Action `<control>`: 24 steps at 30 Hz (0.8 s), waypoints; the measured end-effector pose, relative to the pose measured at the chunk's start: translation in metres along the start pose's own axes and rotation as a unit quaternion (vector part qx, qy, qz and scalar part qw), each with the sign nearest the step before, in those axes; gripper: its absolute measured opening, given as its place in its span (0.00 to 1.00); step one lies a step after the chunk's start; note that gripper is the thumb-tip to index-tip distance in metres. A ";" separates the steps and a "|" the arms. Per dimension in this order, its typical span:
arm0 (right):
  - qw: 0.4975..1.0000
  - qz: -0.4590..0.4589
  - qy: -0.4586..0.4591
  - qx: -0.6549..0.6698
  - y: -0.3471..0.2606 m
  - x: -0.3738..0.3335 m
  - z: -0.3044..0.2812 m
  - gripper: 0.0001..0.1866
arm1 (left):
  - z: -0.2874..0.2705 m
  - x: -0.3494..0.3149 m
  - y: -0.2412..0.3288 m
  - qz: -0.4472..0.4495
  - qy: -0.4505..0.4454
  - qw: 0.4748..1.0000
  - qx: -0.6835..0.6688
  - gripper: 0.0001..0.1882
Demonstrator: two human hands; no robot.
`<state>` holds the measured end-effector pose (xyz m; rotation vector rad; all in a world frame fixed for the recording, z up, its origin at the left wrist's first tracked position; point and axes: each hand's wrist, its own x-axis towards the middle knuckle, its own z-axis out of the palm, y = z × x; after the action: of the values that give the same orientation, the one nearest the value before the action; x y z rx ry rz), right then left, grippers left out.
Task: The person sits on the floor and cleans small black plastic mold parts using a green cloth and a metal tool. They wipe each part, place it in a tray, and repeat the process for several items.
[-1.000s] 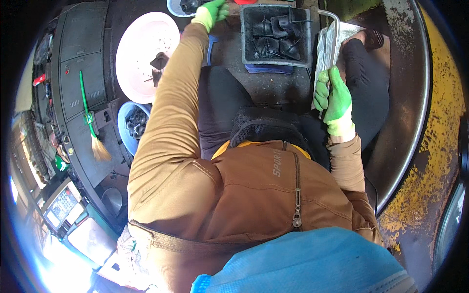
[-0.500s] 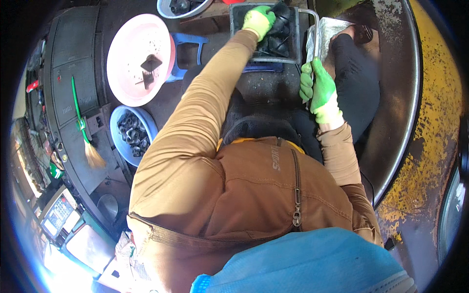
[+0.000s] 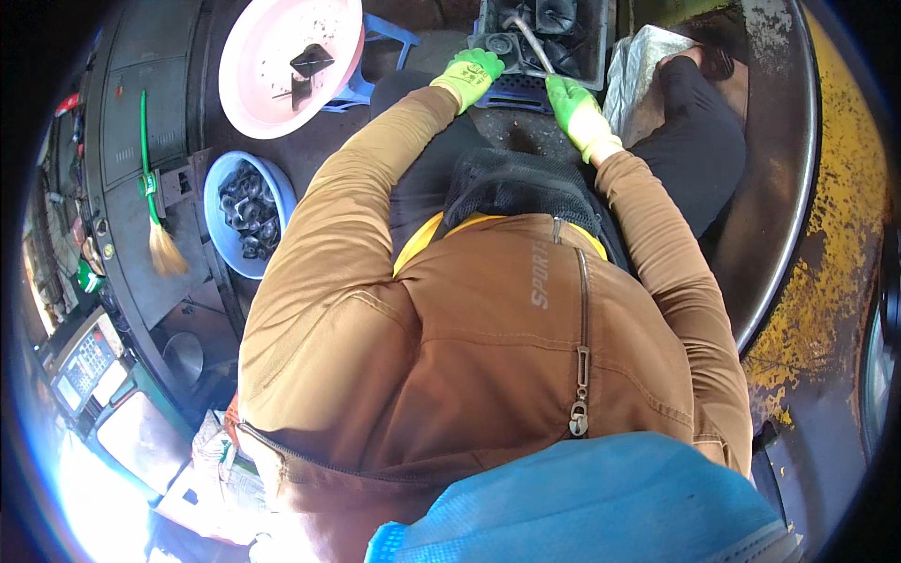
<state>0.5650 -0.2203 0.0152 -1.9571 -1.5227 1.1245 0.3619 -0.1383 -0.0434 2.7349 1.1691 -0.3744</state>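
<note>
My left hand [image 3: 472,77], in a green and yellow glove, is at the near left corner of a dark tray [image 3: 602,52]. Its fingers are closed against a black cup-shaped part [image 3: 500,44] at the tray's edge; the fingertips are partly hidden. My right hand [image 3: 579,114], gloved the same way, grips a bent metal rod [image 3: 535,45]. That rod slants up and left over the tray, its tip close to the black part. More black parts [image 3: 556,14] lie in the tray, whose far side is cut off by the picture's edge.
On the left, a pink basin [image 3: 246,70] with a few dark pieces rests against a blue stool [image 3: 394,36]. Nearer stands a blue basin [image 3: 214,188] full of black parts. A green-handled broom [image 3: 150,188] leans beside it. A curved metal edge [image 3: 809,159] bounds the right.
My left hand has come back from inside the tray to its near left corner. My right hand has moved up and left, swinging the rod from upright to slanted across the tray. The view has shifted.
</note>
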 end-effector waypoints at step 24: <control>0.976 -0.118 -0.030 -0.183 0.007 -0.001 0.020 0.21 | 0.001 0.017 -0.015 -0.187 0.124 0.908 -0.353 0.25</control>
<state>0.5538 -0.2266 -0.0013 -1.9064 -2.0535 0.8566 0.3624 -0.1170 -0.0495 1.9603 1.5194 0.3252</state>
